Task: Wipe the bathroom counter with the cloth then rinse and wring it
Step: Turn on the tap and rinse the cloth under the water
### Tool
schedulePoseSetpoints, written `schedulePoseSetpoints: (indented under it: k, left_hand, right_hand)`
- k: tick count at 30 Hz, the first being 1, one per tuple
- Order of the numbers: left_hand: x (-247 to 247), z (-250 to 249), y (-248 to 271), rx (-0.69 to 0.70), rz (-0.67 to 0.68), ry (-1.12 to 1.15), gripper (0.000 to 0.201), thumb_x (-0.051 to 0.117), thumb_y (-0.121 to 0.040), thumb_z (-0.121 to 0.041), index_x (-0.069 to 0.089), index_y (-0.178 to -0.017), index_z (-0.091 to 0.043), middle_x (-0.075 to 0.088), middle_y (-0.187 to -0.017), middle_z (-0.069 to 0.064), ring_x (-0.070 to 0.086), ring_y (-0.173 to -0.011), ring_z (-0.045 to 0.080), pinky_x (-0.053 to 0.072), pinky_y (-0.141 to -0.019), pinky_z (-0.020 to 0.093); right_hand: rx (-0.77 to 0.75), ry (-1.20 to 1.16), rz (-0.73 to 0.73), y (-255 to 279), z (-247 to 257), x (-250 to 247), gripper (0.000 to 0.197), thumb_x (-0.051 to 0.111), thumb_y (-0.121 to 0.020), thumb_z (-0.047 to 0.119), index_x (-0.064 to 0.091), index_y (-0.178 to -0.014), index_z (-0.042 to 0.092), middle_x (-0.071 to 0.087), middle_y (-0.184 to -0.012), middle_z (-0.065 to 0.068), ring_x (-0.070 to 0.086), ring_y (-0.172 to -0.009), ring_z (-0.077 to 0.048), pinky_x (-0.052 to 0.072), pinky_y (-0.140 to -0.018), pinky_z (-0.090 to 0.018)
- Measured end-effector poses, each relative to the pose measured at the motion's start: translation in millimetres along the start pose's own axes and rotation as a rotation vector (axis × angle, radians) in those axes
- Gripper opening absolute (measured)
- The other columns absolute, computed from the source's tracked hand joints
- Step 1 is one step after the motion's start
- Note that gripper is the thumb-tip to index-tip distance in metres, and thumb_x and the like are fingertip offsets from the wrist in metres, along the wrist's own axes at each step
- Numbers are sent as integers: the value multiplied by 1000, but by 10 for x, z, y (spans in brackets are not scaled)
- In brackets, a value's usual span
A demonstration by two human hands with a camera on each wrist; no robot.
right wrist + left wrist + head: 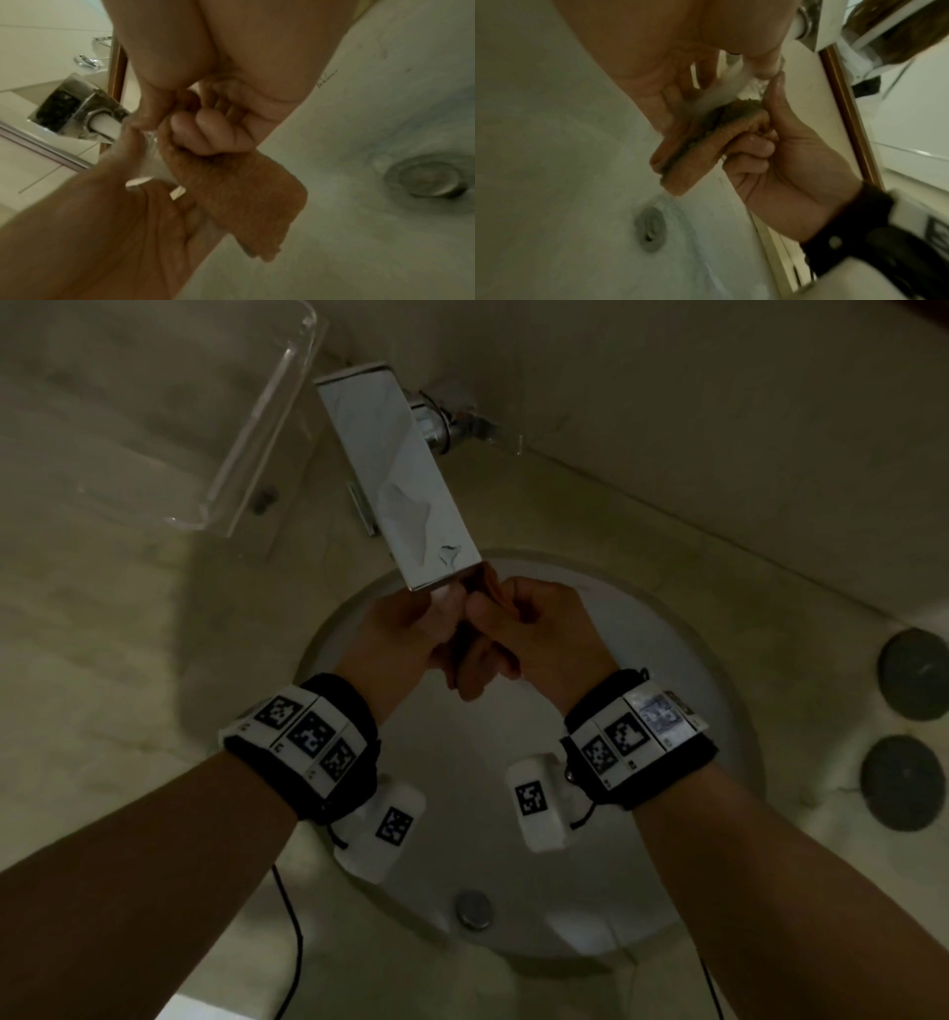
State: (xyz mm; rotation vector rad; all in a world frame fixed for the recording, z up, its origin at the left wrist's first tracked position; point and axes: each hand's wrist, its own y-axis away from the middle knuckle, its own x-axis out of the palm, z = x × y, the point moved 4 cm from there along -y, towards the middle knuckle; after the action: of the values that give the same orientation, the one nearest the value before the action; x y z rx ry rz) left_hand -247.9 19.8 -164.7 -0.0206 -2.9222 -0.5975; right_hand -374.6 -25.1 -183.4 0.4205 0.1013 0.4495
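An orange-brown cloth (700,148) hangs folded under the running water, above the round white sink (642,660). My right hand (534,634) grips its upper part, fingers (203,134) curled tight around it. My left hand (405,629) lies against the cloth's other side with fingers (670,121) stretched along it and the thumb held apart. Water from the flat chrome faucet (405,480) falls between the two thumbs onto the cloth (244,192). From above, only a sliver of cloth (485,590) shows between the hands.
The drain (473,909) sits at the near side of the basin. A clear plastic tray (215,428) stands on the beige counter (102,660) at the back left. Two dark round discs (914,675) lie on the counter to the right.
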Motion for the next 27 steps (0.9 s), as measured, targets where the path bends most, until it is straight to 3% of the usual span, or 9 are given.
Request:
schedulePoseSetpoints:
  k: [3,5,7,10,12,16,21,25,27]
  left_hand:
    - [-68,70,-28,-26,6,13,34,49,-98,-22,56,-119,4,63,-85,38,63,-72,54,50,-65,69]
    - [-147,118,-51,-61,-58,16,28,62,-89,-12,62,-114,1,66,-85,32,65,-69,49,53,-62,59]
    - [-233,171,-65,-108,-154,-19,19,64,-87,-10,68,-105,-9,73,-88,18,68,-73,41,56,-65,56]
    - [-290,201,-72,-139,-255,-71,16,59,-89,-15,71,-97,-20,73,-93,15,69,-86,39,56,-77,59]
    - [-289,191,-62,-149,-278,-69,19,57,-86,-21,74,-92,-27,74,-96,13,70,-90,35,56,-79,58]
    - [-301,160,-24,-167,-304,-114,16,59,-89,-26,72,-89,-34,73,-102,11,70,-94,29,57,-81,56]
    - [-325,135,9,-149,-334,-113,17,58,-93,-19,74,-92,-16,72,-90,20,69,-81,33,57,-73,60]
    - [-328,136,18,-128,-328,-128,15,60,-91,-15,73,-92,-9,67,-87,30,63,-71,43,54,-71,63]
    - [-325,130,29,-130,-331,-99,13,58,-90,-7,68,-92,1,62,-85,37,59,-68,35,52,-71,62]
  right_hand:
    - [-6,16,25,16,24,-16,15,60,-94,10,60,-93,-5,58,-52,-9,47,-44,-13,36,-43,-21]
    - [11,3,0,25,12,-35,9,57,-95,6,61,-94,-2,54,-50,5,45,-43,-6,34,-43,-21]
    - [32,-10,-94,4,-30,-83,13,57,-93,4,60,-93,-9,49,-54,1,41,-44,-4,33,-43,-19]
    - [38,-11,-234,-34,-79,-145,26,62,-84,14,54,-79,-10,42,-58,-2,39,-49,-7,34,-46,-17]
    - [49,24,-288,-41,-89,-175,22,61,-84,18,54,-74,-1,46,-61,-3,42,-57,-12,38,-53,-22]
    - [-3,178,-307,-45,-89,-183,40,58,-86,30,50,-79,-9,48,-68,-16,46,-65,-20,45,-60,-40]
    - [-49,270,-325,-27,-86,-141,28,64,-84,29,62,-83,2,65,-75,-17,59,-67,-24,57,-65,-50]
    - [-67,324,-339,-29,-83,-109,17,69,-85,21,63,-80,6,65,-72,-8,59,-66,-18,55,-64,-37]
    - [-85,313,-326,-28,-79,-63,14,71,-83,19,64,-78,9,64,-70,-4,60,-65,-21,51,-60,-30]
